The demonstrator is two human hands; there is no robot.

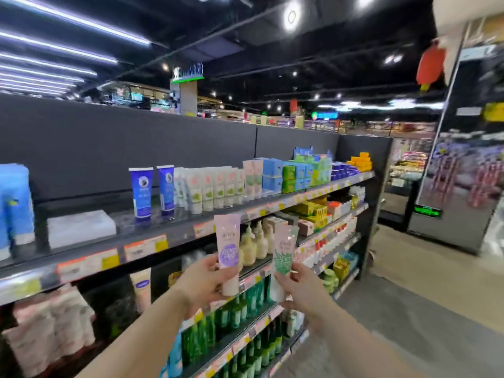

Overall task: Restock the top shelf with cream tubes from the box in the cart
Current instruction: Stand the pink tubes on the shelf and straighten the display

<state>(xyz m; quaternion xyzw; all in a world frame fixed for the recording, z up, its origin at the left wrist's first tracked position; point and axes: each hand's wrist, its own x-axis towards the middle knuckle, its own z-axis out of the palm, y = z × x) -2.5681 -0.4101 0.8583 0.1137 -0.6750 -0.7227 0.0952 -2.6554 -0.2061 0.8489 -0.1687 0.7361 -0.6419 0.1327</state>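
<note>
Just above the fingers, the top shelf (174, 233) waits: left hand (203, 282) grips a purple tube (227, 249), right hand (298, 286) a green tube (283, 257); stand both upright beside matching tubes.

Head view faces the shelving (191, 230) obliquely, close up.

Second shelf: cream pump bottles (255, 245) beside yellow boxes (313, 210). Lower shelf: green bottles (237, 309) in rows. Far aisle end: grey display cabinet (461, 170). Overhead: red lantern (431, 64), round ceiling light (291, 16).
</note>
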